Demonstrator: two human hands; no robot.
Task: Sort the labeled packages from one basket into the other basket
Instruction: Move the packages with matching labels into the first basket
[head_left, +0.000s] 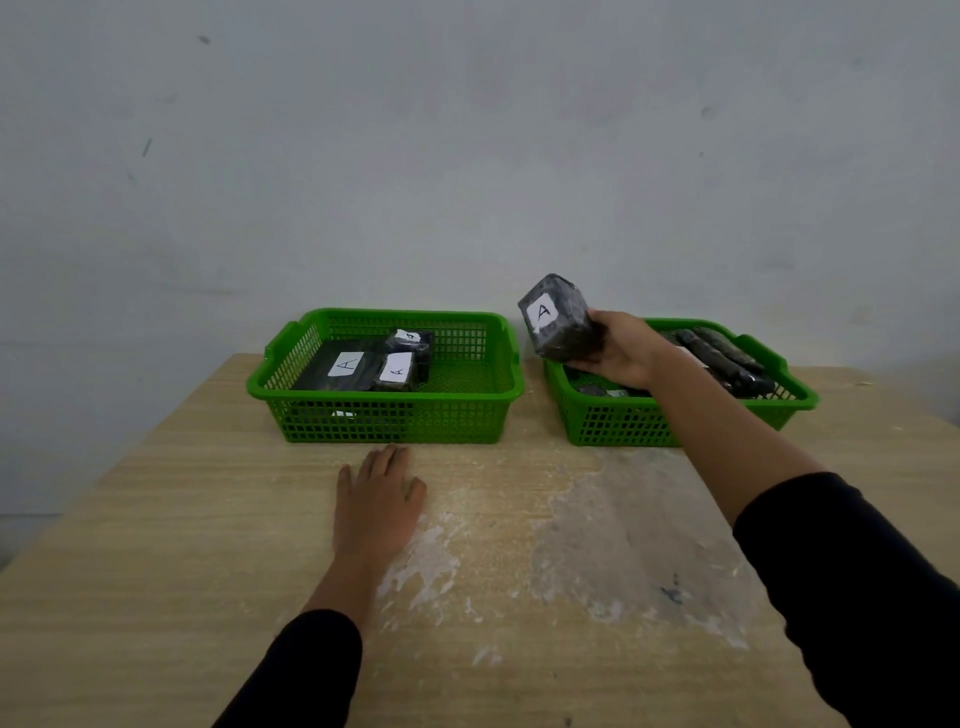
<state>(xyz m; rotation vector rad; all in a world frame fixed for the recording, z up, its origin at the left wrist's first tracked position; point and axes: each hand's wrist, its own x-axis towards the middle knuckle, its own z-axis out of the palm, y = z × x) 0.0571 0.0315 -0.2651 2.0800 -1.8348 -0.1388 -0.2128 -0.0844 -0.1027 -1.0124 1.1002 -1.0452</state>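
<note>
Two green plastic baskets stand side by side at the far end of the table. The left basket holds three dark wrapped packages with white "A" labels. The right basket holds several dark packages. My right hand grips a dark wrapped package with a white "A" label, raised above the gap between the baskets, over the right basket's left edge. My left hand lies flat on the table, fingers apart, just in front of the left basket.
The wooden table has worn, whitish patches in its middle and right part. A pale wall rises right behind the baskets. The table's left edge runs diagonally at the left.
</note>
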